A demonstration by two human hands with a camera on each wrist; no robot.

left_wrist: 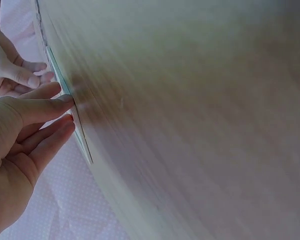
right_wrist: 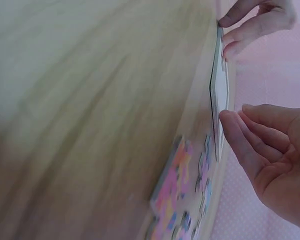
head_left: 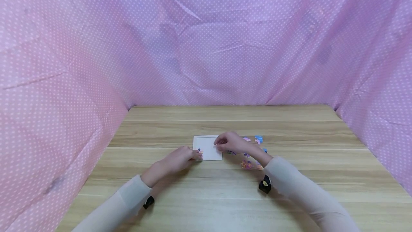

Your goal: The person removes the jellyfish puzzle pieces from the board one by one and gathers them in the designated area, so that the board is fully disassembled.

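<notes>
A white puzzle board (head_left: 209,150) lies flat on the wooden table. One small colourful puzzle piece (head_left: 200,151) sits at its lower left, partly covered by the fingertips of my left hand (head_left: 181,159). In the left wrist view, that hand's fairly straight fingers (left_wrist: 50,142) rest at the board's edge. My right hand (head_left: 232,141) is over the board's right side, fingers loosely bent, and nothing shows between them. The right wrist view has its fingertips (right_wrist: 230,122) right by the board's surface. Several loose puzzle pieces (right_wrist: 172,182) lie right of the board, partly hidden by my right forearm.
Beyond the right wrist is a blue-and-pink piece (head_left: 258,139). Black wrist straps (head_left: 265,185) show under both cuffs. The wooden table (head_left: 206,196) extends around the board, and a pink dotted curtain (head_left: 206,46) hangs along its back and sides.
</notes>
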